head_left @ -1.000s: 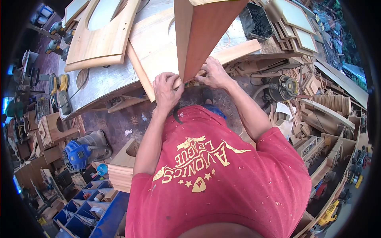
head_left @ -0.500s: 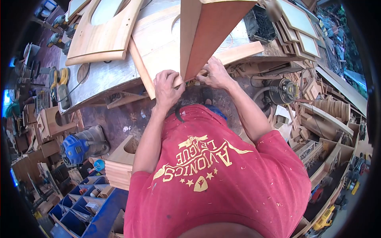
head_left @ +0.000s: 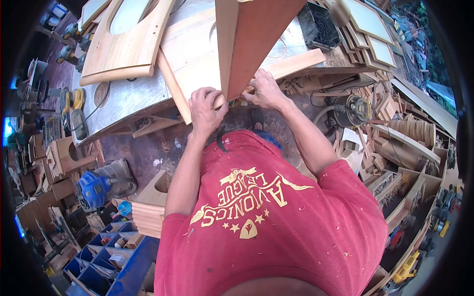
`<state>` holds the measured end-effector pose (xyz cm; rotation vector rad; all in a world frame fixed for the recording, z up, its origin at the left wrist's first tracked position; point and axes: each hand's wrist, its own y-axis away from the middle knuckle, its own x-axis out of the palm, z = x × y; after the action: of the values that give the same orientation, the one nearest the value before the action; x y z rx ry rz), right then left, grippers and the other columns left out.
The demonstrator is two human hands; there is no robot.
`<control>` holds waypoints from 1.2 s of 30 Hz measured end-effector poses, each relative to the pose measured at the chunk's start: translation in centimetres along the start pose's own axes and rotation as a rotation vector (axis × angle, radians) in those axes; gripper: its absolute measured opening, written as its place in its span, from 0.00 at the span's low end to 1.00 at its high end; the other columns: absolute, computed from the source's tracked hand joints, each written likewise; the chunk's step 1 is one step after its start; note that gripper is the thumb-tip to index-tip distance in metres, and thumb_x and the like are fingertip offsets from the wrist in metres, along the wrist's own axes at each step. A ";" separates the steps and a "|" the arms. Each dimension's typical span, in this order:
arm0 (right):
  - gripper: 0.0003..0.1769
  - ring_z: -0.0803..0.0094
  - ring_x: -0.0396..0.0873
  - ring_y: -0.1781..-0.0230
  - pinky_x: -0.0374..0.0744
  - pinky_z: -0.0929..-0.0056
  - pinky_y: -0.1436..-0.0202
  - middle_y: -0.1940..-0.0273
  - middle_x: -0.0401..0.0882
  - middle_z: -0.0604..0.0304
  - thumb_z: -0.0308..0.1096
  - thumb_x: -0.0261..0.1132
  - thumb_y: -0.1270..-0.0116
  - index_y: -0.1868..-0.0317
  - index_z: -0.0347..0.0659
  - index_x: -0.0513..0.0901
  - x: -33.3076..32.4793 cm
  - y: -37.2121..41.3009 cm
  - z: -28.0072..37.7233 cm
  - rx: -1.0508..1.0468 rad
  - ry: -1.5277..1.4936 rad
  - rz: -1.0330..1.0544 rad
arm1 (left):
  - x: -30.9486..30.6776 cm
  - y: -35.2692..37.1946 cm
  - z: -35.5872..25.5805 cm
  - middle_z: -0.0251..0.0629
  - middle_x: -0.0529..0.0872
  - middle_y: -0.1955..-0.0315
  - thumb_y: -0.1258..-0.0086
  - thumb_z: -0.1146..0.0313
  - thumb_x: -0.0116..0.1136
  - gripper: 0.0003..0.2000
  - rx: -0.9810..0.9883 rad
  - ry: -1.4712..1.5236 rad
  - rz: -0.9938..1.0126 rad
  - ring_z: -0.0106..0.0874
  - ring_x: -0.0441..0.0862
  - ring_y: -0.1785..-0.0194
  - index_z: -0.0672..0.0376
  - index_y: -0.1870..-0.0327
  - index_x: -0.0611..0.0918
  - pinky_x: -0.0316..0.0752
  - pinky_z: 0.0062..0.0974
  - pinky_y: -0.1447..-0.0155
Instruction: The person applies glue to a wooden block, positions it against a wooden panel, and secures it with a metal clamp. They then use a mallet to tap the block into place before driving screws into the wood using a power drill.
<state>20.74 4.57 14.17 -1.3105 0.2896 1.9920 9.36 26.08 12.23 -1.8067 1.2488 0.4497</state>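
A long wooden board point(head_left: 256, 44) rises toward the camera, its near end between my two hands. My left hand point(head_left: 206, 111) is closed, fingers curled round a small pale wooden piece point(head_left: 218, 102) beside the board's lower left corner. On the other side, my right hand point(head_left: 265, 91) is closed with bent fingers at the board's lower right edge; a bit of pale wood shows at its fingertips. Whether both wooden bits belong to one piece is hidden behind the board. Beneath lies a pale flat panel point(head_left: 190, 54) on the workbench point(head_left: 123, 109).
A curved wooden panel with a cutout point(head_left: 123, 54) lies at the bench's left. Sanders point(head_left: 74, 101) with a cord rest on its left end. Right are stacked framed panels point(head_left: 368, 37) and a black tray point(head_left: 318, 24). Vacuums point(head_left: 98, 187) and wood offcuts crowd the floor.
The tall board's upper end has shifted left in view. Both hands keep nearly the same place and grip, and the bench scene has slid slightly left.
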 end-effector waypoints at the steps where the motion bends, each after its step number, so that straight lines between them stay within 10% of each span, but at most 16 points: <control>1: 0.22 0.55 0.75 0.47 0.72 0.55 0.40 0.51 0.80 0.56 0.47 0.74 0.40 0.48 0.47 0.89 0.0 0.0 0.0 0.001 0.001 0.000 | 0.0 0.0 0.0 0.39 0.84 0.52 0.45 0.66 0.73 0.15 -0.001 -0.002 0.003 0.43 0.77 0.44 0.57 0.55 0.88 0.71 0.43 0.38; 22: 0.20 0.56 0.75 0.47 0.73 0.55 0.40 0.51 0.79 0.57 0.45 0.74 0.38 0.47 0.47 0.89 -0.2 0.0 0.2 -0.009 0.016 0.001 | -0.1 0.0 -0.2 0.38 0.84 0.53 0.45 0.65 0.73 0.15 -0.021 0.004 0.011 0.42 0.78 0.43 0.58 0.56 0.89 0.71 0.43 0.38; 36: 0.50 0.52 0.71 0.46 0.68 0.52 0.39 0.48 0.75 0.48 0.56 0.78 0.47 0.29 0.36 0.74 2.0 1.0 4.2 0.192 0.151 -0.240 | -0.8 0.1 -0.2 0.41 0.81 0.48 0.47 0.67 0.72 0.21 0.020 0.001 0.087 0.44 0.76 0.41 0.60 0.49 0.85 0.70 0.44 0.36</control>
<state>16.70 7.02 14.14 -1.3085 0.3677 1.6278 8.93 26.33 12.87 -1.7406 1.3326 0.4829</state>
